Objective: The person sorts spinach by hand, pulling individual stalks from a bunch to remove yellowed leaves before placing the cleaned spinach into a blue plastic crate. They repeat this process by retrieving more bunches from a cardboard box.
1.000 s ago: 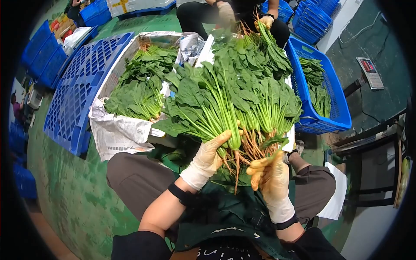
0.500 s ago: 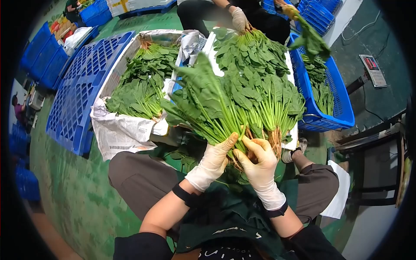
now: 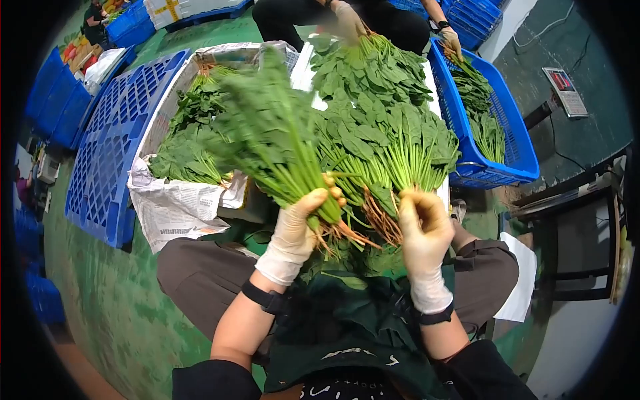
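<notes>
One orange-rooted spinach bunch [image 3: 273,143] filled the left hand's [image 3: 293,233] closed fingers; the right hand [image 3: 421,230] gripped a second bunch [image 3: 400,150] above the green floor [image 3: 113,293].

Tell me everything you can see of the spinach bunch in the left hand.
The spinach bunch is a fistful of plants: broad dark green leaves, blurred, fanning up and left; pale green stalks gathered tight; orange-pink roots sticking out rightward below the grip. It is held tilted in the air above the lap. The gloved left hand is wrapped around its stalks.
</notes>
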Tool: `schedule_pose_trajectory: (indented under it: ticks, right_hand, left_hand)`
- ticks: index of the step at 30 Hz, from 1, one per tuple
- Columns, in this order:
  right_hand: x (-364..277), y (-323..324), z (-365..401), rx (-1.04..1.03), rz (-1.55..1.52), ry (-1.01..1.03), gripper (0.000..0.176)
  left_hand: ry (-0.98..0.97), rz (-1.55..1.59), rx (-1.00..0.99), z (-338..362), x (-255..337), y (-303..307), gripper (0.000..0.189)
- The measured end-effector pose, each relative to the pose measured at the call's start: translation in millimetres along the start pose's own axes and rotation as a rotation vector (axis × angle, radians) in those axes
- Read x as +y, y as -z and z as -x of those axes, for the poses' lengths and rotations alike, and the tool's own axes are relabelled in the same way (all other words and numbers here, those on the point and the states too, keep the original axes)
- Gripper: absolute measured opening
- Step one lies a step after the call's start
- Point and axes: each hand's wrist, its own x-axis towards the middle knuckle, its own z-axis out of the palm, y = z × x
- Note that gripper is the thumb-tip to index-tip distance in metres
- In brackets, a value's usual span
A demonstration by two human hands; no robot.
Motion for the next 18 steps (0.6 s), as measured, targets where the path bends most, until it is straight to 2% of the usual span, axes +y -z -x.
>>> schedule_pose_trajectory:
  ticks: [2,3,4,6,8,9,10,12,14,15,16,18]
  right_hand:
    - [-2.3,3.0,-21.7,0.04,0.152,0.087,0.029]
    - [-15.0,0.4,-28.8,-0.059,0.256,0.079,0.039]
    - [-20.7,-7.8,-32.4,-0.152,0.272,0.18,0.048]
    - [-14.5,-24.6,-28.0,-0.392,0.347,0.335,0.051]
    - [-5.4,-21.4,-20.4,-0.987,0.344,0.228,0.048]
    - [-12.2,-12.9,-18.1,-1.193,0.318,0.045,0.041]
    - [-16.6,-6.1,-20.0,-1.069,0.16,0.06,0.034]
    - [-17.2,4.5,-36.6,-0.538,0.289,-0.134,0.029]
    - [-8.1,15.2,-65.6,-0.284,0.599,-0.103,0.033]
    - [20.1,20.0,-71.1,-0.284,0.809,0.106,0.039]
    - [27.1,18.8,-73.4,-0.382,0.941,0.055,0.047]
    - [43.7,15.5,-73.8,-0.49,0.966,-0.038,0.049]
  left_hand:
    - [-0.171,0.055,-0.009,1.0,3.5,-9.0,0.05]
    - [-0.177,0.058,-0.018,1.3,4.7,-7.3,0.054]
    - [-0.172,0.057,-0.018,1.8,5.9,-8.2,0.054]
    - [-0.193,0.042,0.02,3.8,8.6,-14.2,0.052]
    - [-0.203,0.043,-0.01,5.1,12.3,-12.5,0.052]
    - [-0.211,0.069,-0.036,5.6,15.7,-10.8,0.053]
    - [-0.222,0.095,-0.057,7.0,19.9,-10.0,0.054]
    - [-0.236,0.115,-0.073,7.7,24.2,-8.2,0.054]
    - [-0.233,0.091,-0.048,6.1,26.2,-9.1,0.051]
    - [-0.216,0.098,-0.027,5.1,23.4,-7.5,0.046]
    - [-0.216,0.098,-0.035,3.7,21.4,-7.6,0.046]
    - [-0.158,0.113,-0.009,3.9,18.3,-8.0,0.043]
